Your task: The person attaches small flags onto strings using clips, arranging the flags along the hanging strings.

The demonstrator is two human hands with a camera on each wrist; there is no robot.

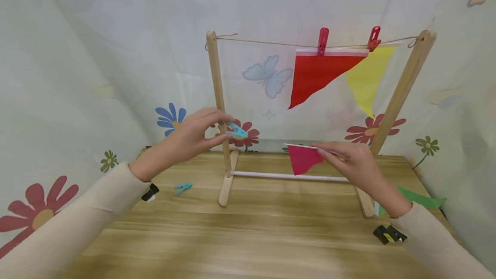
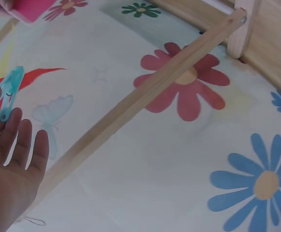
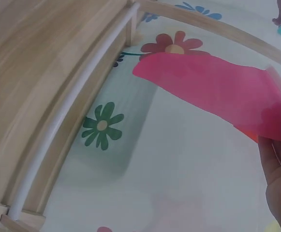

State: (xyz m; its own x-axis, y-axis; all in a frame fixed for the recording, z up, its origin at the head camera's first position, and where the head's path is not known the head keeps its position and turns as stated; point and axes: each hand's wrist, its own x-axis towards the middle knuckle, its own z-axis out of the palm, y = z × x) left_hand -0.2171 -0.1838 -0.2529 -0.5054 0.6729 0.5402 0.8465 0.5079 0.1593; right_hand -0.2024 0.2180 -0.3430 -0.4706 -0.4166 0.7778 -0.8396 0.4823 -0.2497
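Between thumb and fingers, my left hand (image 1: 193, 134) pinches a light blue clothespin (image 1: 237, 131) in front of the frame's left post. In the left wrist view the same clothespin (image 2: 12, 92) shows by the fingertips. My right hand (image 1: 354, 160) grips a pink pennant (image 1: 304, 158) by its white top edge, below the string. The right wrist view shows the pink pennant (image 3: 203, 89) hanging from the fingers. A red pennant (image 1: 323, 74) and a yellow pennant (image 1: 370, 76) hang on the string (image 1: 263, 43), with a red clothespin (image 1: 323, 42) and another red clothespin (image 1: 373, 39) there.
A wooden frame (image 1: 218, 85) with a white lower bar (image 1: 286, 176) stands on the wooden table (image 1: 240, 236). Another light blue clothespin (image 1: 183, 188) lies left of its foot. A green pennant (image 1: 424, 199) lies at the right. Behind hangs a flower-printed cloth (image 1: 155, 20).
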